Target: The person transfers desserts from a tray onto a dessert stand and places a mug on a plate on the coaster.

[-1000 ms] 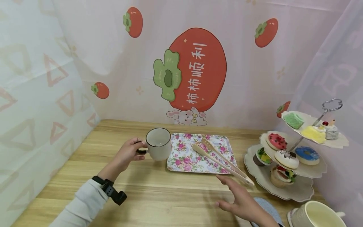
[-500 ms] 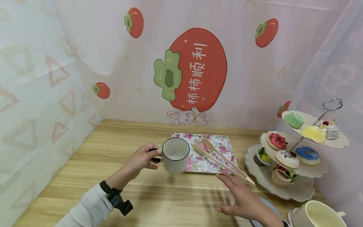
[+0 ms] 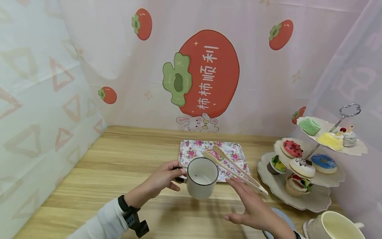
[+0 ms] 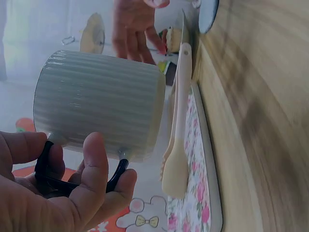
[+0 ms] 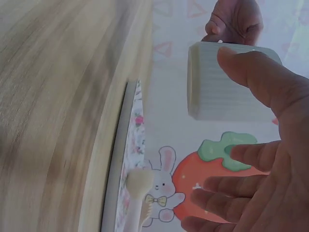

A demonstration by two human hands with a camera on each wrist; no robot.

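Note:
A white ribbed mug [image 3: 201,181] with a dark rim and black handle is held above the table in front of the tray. My left hand [image 3: 165,177] grips it by the handle, fingers curled through and around it, as the left wrist view of the mug [image 4: 99,101] shows. To the mug's right my right hand [image 3: 253,209] hovers with fingers spread and thumb apart, holding nothing. In the right wrist view that hand [image 5: 270,159] stands apart from the mug. The mug's inside looks white, with a small dark speck.
Tongs [image 3: 247,181] lie across a floral tray [image 3: 191,147] behind the mug. On the right stands a three-tier stand [image 3: 325,202] bearing donuts and small cakes. A cream cup [image 3: 325,225] is at the front right, beside a partly hidden blue-grey round item [image 3: 282,215].
My left hand has carried the mug rightward and nearer to me, from the tray's left edge to its front, closer to my right hand. The right hand has barely moved.

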